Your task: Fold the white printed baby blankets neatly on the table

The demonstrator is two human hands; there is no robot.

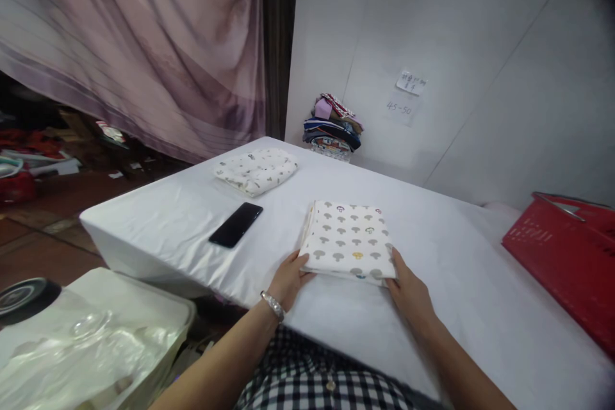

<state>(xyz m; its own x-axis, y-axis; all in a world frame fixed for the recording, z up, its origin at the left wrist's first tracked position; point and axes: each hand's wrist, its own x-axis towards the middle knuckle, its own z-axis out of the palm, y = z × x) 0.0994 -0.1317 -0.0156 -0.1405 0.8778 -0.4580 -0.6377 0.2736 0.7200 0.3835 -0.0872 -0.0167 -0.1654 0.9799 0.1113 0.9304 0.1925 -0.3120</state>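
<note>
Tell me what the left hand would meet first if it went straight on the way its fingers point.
The folded mushroom-print cloth. The left hand already touches its near left corner, with the fingers pointing rightward and slightly away, across the cloth. Nothing lies between them.

The cloth point(348, 237) is folded into a neat flat rectangle, white with little grey mushroom prints plus a few coloured ones. It's lying flat on the white table point(456, 282), near the front edge, with its layered edges stacked on the left.
</note>
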